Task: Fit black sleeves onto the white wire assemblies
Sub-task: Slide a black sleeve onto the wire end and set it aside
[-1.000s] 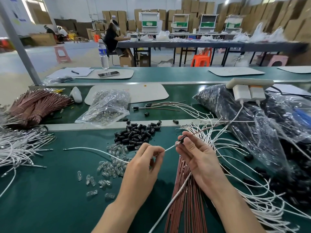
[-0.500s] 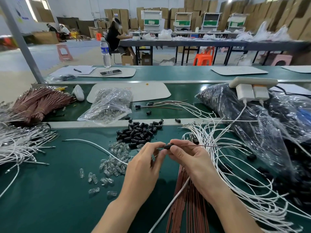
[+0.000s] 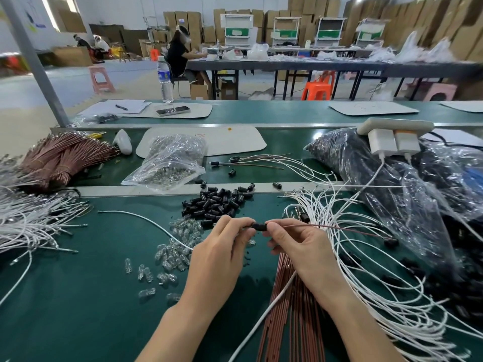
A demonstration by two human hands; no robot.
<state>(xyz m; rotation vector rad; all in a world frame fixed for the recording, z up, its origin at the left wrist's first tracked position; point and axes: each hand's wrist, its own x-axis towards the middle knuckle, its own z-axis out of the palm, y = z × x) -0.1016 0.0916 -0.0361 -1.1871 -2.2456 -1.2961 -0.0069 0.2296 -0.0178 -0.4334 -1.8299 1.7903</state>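
Black sleeve (image 3: 258, 226) sits just above the table (image 3: 65, 322), pinched at either end by our left hand (image 3: 219, 259) and right hand (image 3: 300, 249), a thin brown lead (image 3: 339, 227) trailing right. We reckon we're mid-fitting: next comes a straight, steady push along the white wire (image 3: 146, 218) passing under our left hand.

table (image 3: 78, 309) was deep green | sleeves (image 3: 217, 202) black | wires (image 3: 366, 296) white | rods (image 3: 295, 309) copper-red | stool (image 3: 316, 90) orange

open green mat (image 3: 65, 322) front left, sleeve pile (image 3: 217, 202) ahead, white wire loops (image 3: 313, 205) crowding right
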